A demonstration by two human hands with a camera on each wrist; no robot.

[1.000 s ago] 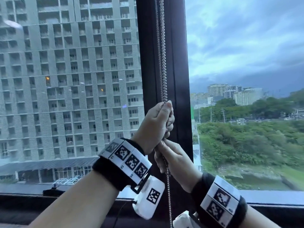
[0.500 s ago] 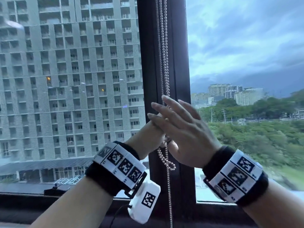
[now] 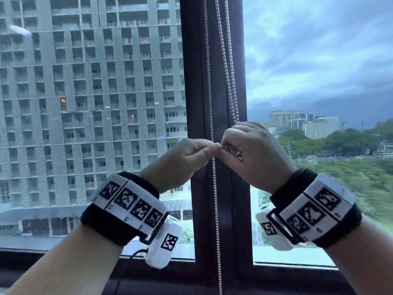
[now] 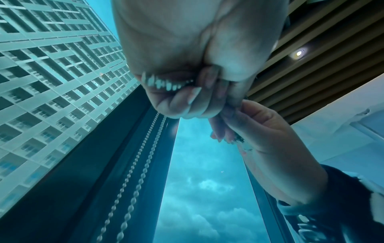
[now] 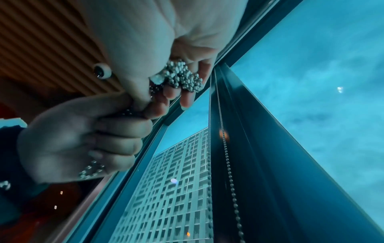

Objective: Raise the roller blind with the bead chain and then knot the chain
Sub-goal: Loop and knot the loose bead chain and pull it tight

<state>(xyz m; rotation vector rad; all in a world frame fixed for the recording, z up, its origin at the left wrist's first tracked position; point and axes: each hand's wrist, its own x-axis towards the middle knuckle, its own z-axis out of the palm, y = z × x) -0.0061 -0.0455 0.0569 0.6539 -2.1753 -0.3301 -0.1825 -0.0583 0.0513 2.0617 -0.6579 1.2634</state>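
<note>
A silver bead chain hangs in front of the dark window mullion; one strand drops on below my hands. My left hand pinches the chain between thumb and forefinger. My right hand touches it from the right, its fingers curled round a bunched coil of chain. In the left wrist view beads run inside the left fist, and two strands run up along the frame. The roller blind itself is out of view.
Glass panes flank the mullion: a tall apartment block shows through the left one, sky and trees through the right. A dark sill runs along the bottom. A slatted ceiling with a spotlight is overhead.
Half a second ago my right hand lay spread open over the left, with a small chain loop hanging below. Now its fingers are curled round bunched chain, level with and beside the left hand.
</note>
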